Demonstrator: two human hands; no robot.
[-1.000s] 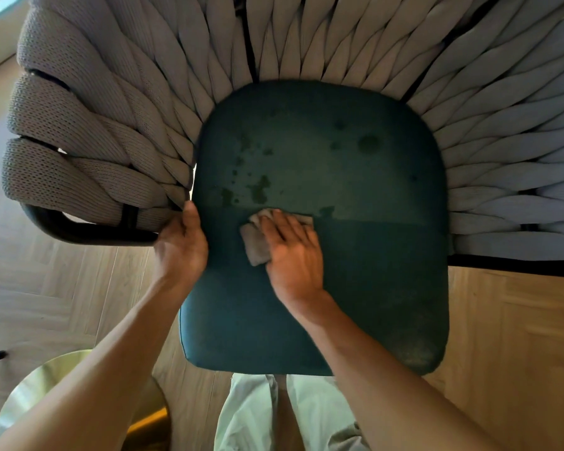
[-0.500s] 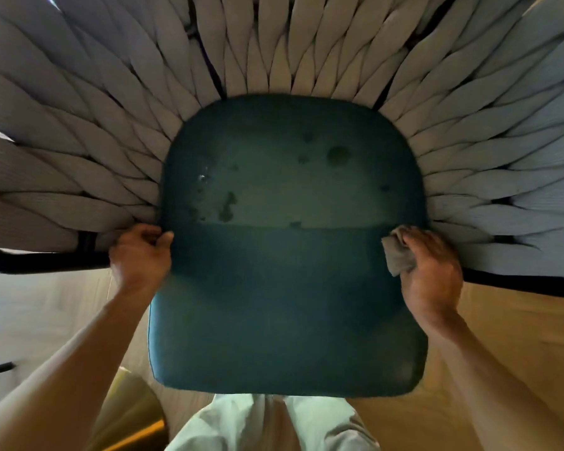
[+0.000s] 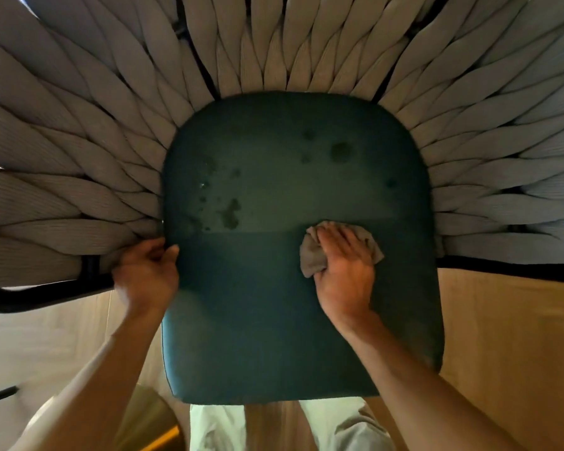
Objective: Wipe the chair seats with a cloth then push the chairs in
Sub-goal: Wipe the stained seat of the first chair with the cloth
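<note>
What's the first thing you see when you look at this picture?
A big teal chair seat fills the middle, with dark spots on its far half. The right hand presses a grey cloth onto it, the left hand grips its left edge, and thick grey woven straps fan out behind.

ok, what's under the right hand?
A crumpled grey cloth, pressed onto the teal seat by the right hand. Its edges stick out left, right and past the fingertips. The cloth's middle and the seat patch beneath are covered.
</note>
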